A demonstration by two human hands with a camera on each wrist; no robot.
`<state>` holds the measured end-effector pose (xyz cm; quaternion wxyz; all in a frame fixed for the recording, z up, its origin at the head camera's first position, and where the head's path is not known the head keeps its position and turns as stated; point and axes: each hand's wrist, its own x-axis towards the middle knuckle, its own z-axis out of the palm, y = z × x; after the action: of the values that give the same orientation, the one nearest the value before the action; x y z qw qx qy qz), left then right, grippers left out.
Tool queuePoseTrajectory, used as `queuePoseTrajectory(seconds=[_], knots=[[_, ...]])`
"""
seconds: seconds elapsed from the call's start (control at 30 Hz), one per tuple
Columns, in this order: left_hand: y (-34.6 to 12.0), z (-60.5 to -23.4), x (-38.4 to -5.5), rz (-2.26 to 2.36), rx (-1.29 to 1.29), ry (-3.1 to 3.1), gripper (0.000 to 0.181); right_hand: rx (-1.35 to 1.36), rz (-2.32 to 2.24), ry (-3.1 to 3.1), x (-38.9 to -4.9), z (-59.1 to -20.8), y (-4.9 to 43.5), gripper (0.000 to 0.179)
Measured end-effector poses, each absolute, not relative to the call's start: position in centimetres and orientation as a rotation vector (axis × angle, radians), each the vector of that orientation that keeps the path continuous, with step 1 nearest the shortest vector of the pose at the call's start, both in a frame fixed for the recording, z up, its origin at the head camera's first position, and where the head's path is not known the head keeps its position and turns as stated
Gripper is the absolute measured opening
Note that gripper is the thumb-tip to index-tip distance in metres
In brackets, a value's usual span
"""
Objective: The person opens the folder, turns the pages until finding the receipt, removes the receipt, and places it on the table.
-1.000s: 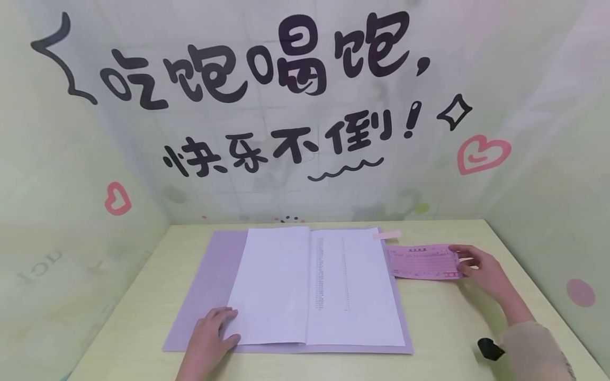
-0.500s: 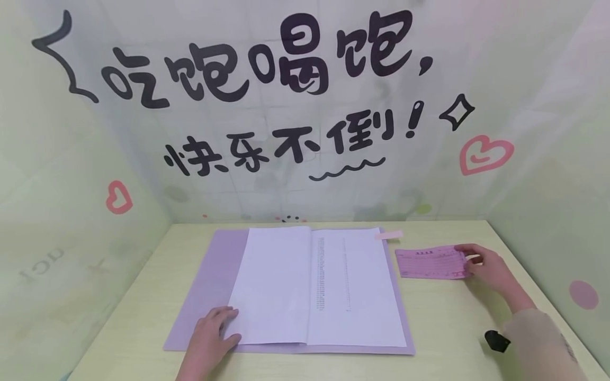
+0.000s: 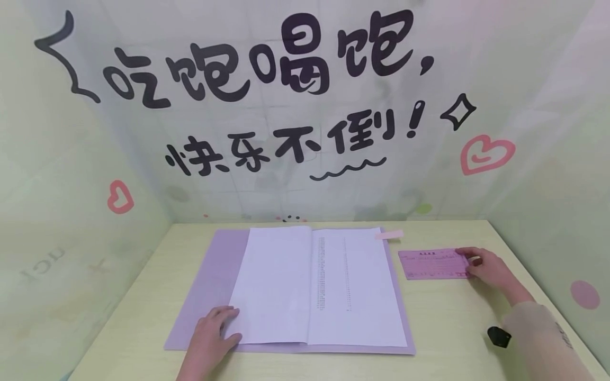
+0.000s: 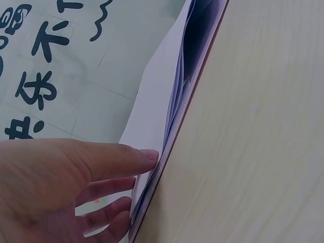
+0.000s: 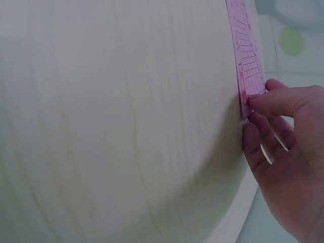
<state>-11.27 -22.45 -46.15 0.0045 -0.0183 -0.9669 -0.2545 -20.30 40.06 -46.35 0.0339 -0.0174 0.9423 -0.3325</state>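
An open purple folder (image 3: 214, 280) lies on the table with white pages spread inside it. The left page (image 3: 274, 286) is blank and the right page (image 3: 364, 296) bears printed columns. My left hand (image 3: 207, 338) rests on the lower left corner of the pages; in the left wrist view its thumb (image 4: 142, 158) presses on the paper near the edge. Right of the folder lies a pink receipt slip (image 3: 431, 264) with ruled lines. My right hand (image 3: 488, 270) holds its right end, thumb (image 5: 271, 103) on top and fingers around the short edge.
A pale pink tab (image 3: 391, 234) sticks out from the folder's upper right corner. A small black object (image 3: 499, 336) shows by the right sleeve (image 3: 538, 328). Printed walls (image 3: 305, 196) enclose the light wooden table (image 3: 286, 368) at the back and sides.
My right hand has drawn the pink receipt slip rightward, off the folder's edge and away from it; the slip now lies flatter. The left hand stays in place on the pages.
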Motion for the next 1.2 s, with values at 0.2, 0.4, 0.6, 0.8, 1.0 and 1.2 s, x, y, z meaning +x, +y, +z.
queuePoseTrajectory(seconds=[0.2,0.4,0.6,0.8,1.0,1.2], knots=[[-22.53,-46.14,-11.13,-0.788,-0.055,-3.027,0.049,-0.147,-0.913,2.926,-20.69,-46.84,40.16,0.047],[-22.35,-46.15,-11.12,-0.789,-0.059,-3.029,0.050,-0.240,-0.848,2.968,-20.68,-46.99,40.64,0.047],[-22.25,-46.19,-11.19,-0.797,-0.053,-3.029,0.049,-0.262,-0.863,2.969,-20.21,-46.99,40.76,0.047],[-22.24,-46.22,-11.17,-0.807,-0.049,-3.032,0.049,-0.207,-0.880,2.943,-20.03,-47.12,40.69,0.047],[-22.32,-46.27,-11.28,-0.801,-0.059,-3.029,0.050,-0.183,-0.882,2.946,-20.06,-47.16,40.68,0.047],[-22.32,-46.38,-11.40,-0.793,-0.070,-3.018,0.049,-0.135,-0.877,2.950,-20.12,-47.14,40.75,0.046]])
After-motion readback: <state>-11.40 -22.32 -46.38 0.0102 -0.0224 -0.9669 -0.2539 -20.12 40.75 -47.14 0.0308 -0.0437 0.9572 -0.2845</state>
